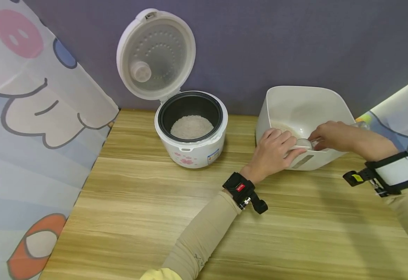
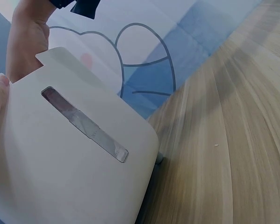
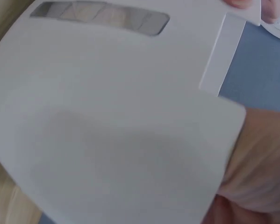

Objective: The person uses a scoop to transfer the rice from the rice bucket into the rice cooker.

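A white open-topped rice bin (image 1: pixel 296 95) stands at the right, with some rice (image 1: pixel 284 128) inside it. My left hand (image 1: pixel 272 149) grips the bin's front rim, thumb along the outside and fingers over the edge. My right hand (image 1: pixel 333 136) reaches inside over the right part of the rim, its fingers around a small clear cup (image 1: pixel 303 143) by the front wall. In the right wrist view the bin wall hides most of those fingers. Left of the bin is a white rice cooker (image 1: pixel 193 153), lid (image 1: pixel 158 54) raised, with white rice (image 1: pixel 191 127) in its dark inner pot.
Everything stands on a wood-grain table (image 1: pixel 137 202). Behind it rises a dark grey panel (image 1: pixel 242 46). Cartoon-printed cloth (image 1: pixel 25 155) hangs along the left side, and similar cloth (image 1: pixel 400 109) along the right. A clear part (image 1: pixel 362 125) shows behind my right wrist.
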{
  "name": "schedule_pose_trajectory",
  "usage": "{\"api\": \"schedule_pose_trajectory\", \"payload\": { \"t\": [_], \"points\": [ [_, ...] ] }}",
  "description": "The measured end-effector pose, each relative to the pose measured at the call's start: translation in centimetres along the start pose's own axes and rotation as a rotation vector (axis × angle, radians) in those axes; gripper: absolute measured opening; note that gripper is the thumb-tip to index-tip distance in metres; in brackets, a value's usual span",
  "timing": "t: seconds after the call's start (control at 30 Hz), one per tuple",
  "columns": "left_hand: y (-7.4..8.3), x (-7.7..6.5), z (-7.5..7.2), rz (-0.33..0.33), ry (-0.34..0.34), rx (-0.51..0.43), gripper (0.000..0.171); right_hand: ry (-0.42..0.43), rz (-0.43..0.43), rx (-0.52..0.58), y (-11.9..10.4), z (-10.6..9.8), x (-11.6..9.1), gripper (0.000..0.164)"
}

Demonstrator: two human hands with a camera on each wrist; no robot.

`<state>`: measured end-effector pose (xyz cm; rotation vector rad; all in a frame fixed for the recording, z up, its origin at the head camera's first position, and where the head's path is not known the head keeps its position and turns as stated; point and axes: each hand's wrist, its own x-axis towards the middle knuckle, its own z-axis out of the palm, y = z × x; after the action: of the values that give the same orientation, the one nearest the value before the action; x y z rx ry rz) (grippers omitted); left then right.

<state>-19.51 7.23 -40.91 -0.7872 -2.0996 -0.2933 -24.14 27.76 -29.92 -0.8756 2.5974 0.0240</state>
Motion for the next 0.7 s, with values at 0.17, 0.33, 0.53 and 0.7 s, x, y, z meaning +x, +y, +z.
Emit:
{"api": "schedule_pose_trajectory", "payload": {
  "t": [0.17, 0.33, 0.53, 0.7],
  "points": [
    [0.02, -0.02, -0.20, 0.009, -0.008, 0.002, 0.039, -0.012, -0.018, 0.034, -0.23, -0.09, 0.35, 0.021],
    [0.07, -0.01, -0.21, 0.000, -0.010, -0.007, 0.038, -0.027, -0.049, 0.098, -0.06, 0.03, 0.57, 0.021],
    [0.03, 0.04, -0.27, 0.005, -0.018, 0.001, 0.039, -0.003, -0.045, 0.140, 0.09, 0.20, 0.98, 0.025],
    [0.08, 0.03, -0.27, 0.006, -0.017, 0.009, 0.040, 0.056, -0.066, 0.137, 0.10, 0.40, 0.80, 0.024]
  ]
}}
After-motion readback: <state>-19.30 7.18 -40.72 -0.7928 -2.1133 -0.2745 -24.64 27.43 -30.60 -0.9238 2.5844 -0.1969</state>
